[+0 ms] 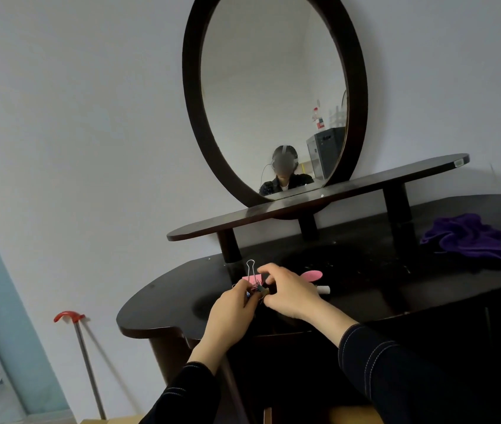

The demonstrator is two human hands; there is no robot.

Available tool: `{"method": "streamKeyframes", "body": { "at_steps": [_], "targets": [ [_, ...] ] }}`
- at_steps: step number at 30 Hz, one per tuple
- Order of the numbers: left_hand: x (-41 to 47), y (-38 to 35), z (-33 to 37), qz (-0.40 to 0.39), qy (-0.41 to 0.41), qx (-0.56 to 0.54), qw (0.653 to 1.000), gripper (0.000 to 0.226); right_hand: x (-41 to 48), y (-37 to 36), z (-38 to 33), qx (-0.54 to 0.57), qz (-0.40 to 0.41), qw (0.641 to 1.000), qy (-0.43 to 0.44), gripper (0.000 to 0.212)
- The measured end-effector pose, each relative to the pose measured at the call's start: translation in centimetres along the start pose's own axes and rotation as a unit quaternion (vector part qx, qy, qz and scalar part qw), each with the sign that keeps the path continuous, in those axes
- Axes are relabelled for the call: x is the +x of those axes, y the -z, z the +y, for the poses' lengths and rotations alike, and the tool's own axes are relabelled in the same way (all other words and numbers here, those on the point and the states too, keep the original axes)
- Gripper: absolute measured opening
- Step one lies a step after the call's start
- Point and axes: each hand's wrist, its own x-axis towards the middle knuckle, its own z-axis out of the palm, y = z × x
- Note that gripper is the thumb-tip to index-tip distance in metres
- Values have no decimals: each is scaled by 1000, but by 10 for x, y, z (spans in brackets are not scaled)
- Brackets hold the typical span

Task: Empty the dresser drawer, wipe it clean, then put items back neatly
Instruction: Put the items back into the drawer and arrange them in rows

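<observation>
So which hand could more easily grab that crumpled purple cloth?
The right hand, probably: the crumpled purple cloth lies on the dark dresser top to its side, while the left hand grips small clips and must cross over.

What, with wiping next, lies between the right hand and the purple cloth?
Only a pink oval piece and a small white item, low beside the right hand; beyond them, dresser top to the purple cloth.

Occluded items
My left hand [231, 313] and right hand [289, 293] cover small items [257, 289] just below the pink binder clip [254, 278], type unresolved. Right of it, a pink oval [313, 275] is half hidden.
</observation>
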Motion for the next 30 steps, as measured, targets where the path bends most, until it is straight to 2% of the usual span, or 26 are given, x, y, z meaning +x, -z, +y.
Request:
{"method": "streamKeyframes", "body": {
  "at_steps": [1,4,9,14,17,19,21,23,27,30],
  "targets": [
    [0,0,0,-6,-4,-5,1000,17,0,1,-1,2,-12,1000,10,54],
    [-2,1,0,-13,-4,-19,1000,19,0,0,-1,-4,-7,1000,1,39],
    [-4,1,4,12,20,-28,999,27,-1,-1,1,-32,68,996,-47,17],
    [-4,0,7,30,38,-22,999,28,-3,-1,0,-58,102,989,-85,17],
    [-4,0,8,49,69,-34,996,30,-3,0,2,-46,89,993,-69,26],
    [-4,1,7,48,73,-43,995,31,-2,0,1,-27,52,998,-33,41],
    [-3,1,6,40,70,-60,995,30,-1,-1,-1,-17,14,1000,7,46],
    [-1,2,4,29,65,-80,994,30,1,-4,0,-41,-9,999,28,44],
    [1,2,1,8,49,-96,994,31,4,-6,1,-43,12,999,25,20],
    [0,1,2,-3,29,-97,995,31,4,-3,1,-16,5,1000,25,21]
  ]
}}
